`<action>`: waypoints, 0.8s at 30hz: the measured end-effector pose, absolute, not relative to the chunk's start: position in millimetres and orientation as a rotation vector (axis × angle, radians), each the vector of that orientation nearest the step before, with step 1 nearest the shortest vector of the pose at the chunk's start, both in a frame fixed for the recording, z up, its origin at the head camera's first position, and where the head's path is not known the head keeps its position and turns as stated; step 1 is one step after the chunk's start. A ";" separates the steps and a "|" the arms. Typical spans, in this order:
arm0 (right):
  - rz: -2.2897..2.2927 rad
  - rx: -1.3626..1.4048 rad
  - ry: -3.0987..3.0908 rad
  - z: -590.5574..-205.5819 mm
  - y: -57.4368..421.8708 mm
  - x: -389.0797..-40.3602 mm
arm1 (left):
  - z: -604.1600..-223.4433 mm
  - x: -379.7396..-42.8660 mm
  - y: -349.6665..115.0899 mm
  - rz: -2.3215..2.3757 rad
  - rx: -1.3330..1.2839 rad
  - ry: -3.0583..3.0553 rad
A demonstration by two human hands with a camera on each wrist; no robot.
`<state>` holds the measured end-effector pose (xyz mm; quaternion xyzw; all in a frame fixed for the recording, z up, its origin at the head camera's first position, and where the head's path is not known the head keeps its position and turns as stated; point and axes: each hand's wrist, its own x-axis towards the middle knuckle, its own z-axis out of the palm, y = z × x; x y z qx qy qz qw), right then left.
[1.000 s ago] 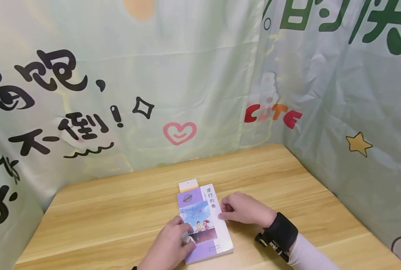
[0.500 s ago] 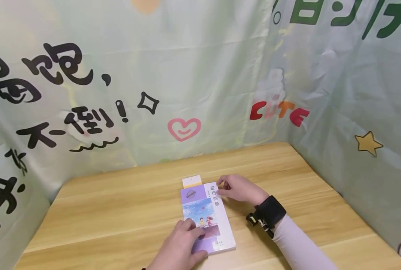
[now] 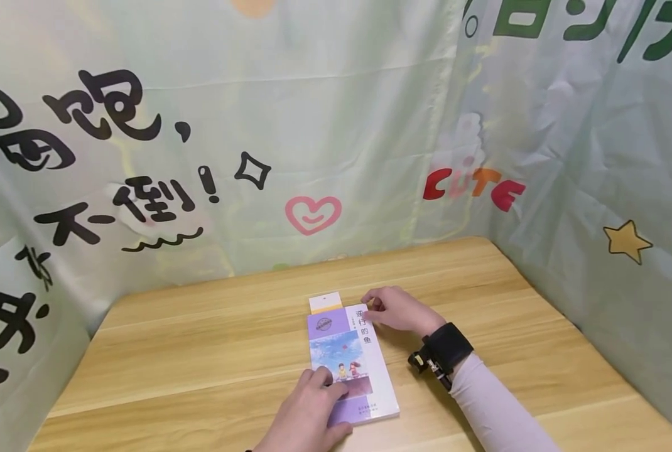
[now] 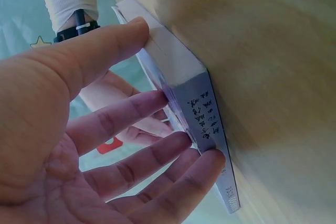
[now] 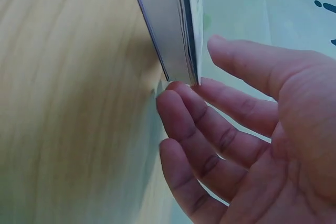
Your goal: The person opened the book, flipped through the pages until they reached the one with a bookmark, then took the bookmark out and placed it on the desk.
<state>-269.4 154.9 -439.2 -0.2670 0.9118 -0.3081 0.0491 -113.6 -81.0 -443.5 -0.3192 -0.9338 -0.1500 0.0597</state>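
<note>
A paperback book (image 3: pixel 382 370) with a purple and white cover lies on the wooden table, a picture of two children on its front. Past its top edge sticks a white card (image 3: pixel 325 302) with a yellow band. My left hand (image 3: pixel 309 411) rests on the book's lower left; in the left wrist view the thumb lies at the page block's end and the fairly straight fingers (image 4: pixel 157 153) touch the cover and spine. My right hand (image 3: pixel 401 309) is at the upper right corner, its bent fingers (image 5: pixel 197 114) right by the page edge, thumb apart from the cover.
The wooden table (image 3: pixel 200 339) runs back to a printed cloth (image 3: pixel 358 138) that hangs behind and along both sides. A black strap with a small camera (image 3: pixel 442 353) sits on the right wrist.
My right hand has moved up along the book's right edge to its top corner. The left hand stays on the book's lower left, and the head view has shifted slightly.
</note>
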 end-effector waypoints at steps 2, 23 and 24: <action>-0.962 -0.818 2.786 -440.2 153.9 -270.8 | -442.8 -113.2 -81.9 -0.448 -0.952 -2.839; -1.383 -0.641 2.671 -440.1 153.5 -274.5 | -438.6 -108.6 -58.2 -0.442 -0.920 -2.768; -1.412 -0.629 2.644 -439.4 153.6 -274.6 | -438.4 -108.7 -55.9 -0.438 -0.921 -2.769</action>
